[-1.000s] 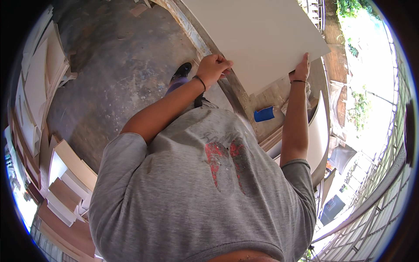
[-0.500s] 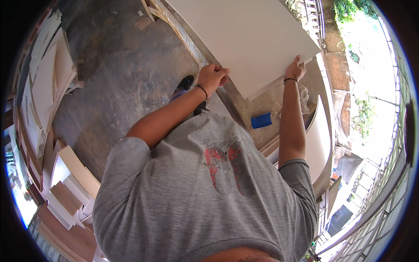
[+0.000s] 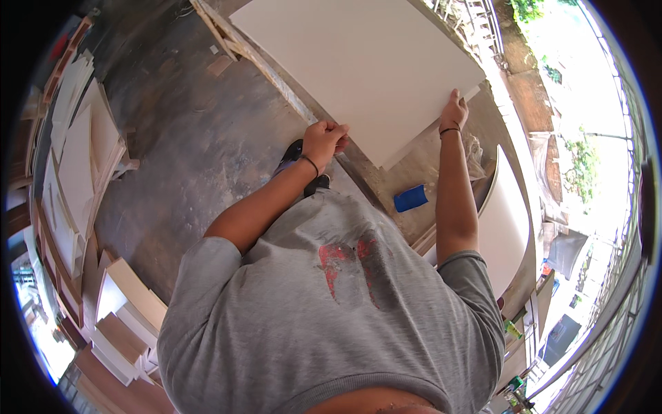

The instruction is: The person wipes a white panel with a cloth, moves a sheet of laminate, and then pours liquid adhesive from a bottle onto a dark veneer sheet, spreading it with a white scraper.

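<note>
Left hand (image 3: 324, 141): fingers curled tight on the near edge of the white board (image 3: 358, 65). Right hand (image 3: 455, 110): fingers clamped on the board's near right corner. Board lies flat on the workbench (image 3: 427, 165), far edge cut off by the frame. Versus half a second earlier: both hands sit a little higher in view, grips unchanged. Fingertips under the board are hidden. Blue block (image 3: 411, 198) rests on the bench between the forearms.
</note>
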Tool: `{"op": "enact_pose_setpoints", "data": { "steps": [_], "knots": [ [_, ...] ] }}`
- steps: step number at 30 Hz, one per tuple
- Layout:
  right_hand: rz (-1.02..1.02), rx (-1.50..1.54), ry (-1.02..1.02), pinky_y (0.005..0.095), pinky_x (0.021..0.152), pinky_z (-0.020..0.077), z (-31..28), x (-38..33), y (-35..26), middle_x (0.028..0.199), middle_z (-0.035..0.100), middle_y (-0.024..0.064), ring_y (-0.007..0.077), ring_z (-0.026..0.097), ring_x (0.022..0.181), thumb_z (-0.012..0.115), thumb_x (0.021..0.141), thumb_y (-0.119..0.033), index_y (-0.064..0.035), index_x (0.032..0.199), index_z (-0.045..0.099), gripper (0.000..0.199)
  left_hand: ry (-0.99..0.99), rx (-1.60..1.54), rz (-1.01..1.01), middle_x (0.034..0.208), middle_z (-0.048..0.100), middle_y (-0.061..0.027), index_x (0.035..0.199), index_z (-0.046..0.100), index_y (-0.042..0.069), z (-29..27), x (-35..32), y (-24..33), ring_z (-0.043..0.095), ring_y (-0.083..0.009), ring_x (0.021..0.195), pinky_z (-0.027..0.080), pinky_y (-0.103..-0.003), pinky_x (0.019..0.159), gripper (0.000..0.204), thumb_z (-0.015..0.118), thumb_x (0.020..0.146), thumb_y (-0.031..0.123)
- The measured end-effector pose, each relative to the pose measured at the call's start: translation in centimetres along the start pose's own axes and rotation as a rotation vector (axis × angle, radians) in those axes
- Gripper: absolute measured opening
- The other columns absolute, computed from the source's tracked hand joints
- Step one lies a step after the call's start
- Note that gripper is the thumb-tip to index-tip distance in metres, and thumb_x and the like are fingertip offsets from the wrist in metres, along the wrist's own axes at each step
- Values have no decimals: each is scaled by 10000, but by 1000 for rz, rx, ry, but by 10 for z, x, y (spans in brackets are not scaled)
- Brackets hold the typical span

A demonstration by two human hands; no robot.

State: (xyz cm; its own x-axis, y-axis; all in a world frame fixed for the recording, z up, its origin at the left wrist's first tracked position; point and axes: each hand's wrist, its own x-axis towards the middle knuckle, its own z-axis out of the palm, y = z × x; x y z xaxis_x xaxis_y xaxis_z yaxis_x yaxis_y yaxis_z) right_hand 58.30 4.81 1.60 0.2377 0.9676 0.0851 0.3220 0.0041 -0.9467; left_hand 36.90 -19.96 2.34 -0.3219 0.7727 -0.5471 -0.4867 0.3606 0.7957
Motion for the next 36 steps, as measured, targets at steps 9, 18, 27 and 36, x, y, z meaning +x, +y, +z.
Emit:
{"op": "enact_pose_setpoints", "data": {
  "steps": [9,18,27,36],
  "knots": [
    [43,-82,-14,338,778,457,-1,4,6,917,663,153,237,619,837,485,909,-315,48,1026,623,406,-9,-35,20,761,614,-56,844,556,18,0,-1,-1,612,-125,646,518,-245,583,223,672,823,206],
    [50,-62,-12,350,769,464,1,6,5,904,665,156,248,626,822,488,902,-313,54,1018,630,411,1,-90,28,756,616,-52,828,551,24,2,4,-5,612,-121,637,518,-248,574,223,685,818,202],
    [58,-21,6,347,734,465,5,4,11,843,662,154,233,618,770,515,898,-315,65,967,638,405,6,-90,36,761,619,-58,834,553,25,-2,0,-7,616,-126,637,518,-249,574,215,684,820,195],
    [-17,-323,139,410,677,436,6,8,19,667,584,202,275,555,656,581,852,-419,39,761,634,470,-158,56,-98,746,626,-54,806,575,17,-12,-2,7,617,-129,618,525,-246,578,244,625,871,247]
  ]
}}
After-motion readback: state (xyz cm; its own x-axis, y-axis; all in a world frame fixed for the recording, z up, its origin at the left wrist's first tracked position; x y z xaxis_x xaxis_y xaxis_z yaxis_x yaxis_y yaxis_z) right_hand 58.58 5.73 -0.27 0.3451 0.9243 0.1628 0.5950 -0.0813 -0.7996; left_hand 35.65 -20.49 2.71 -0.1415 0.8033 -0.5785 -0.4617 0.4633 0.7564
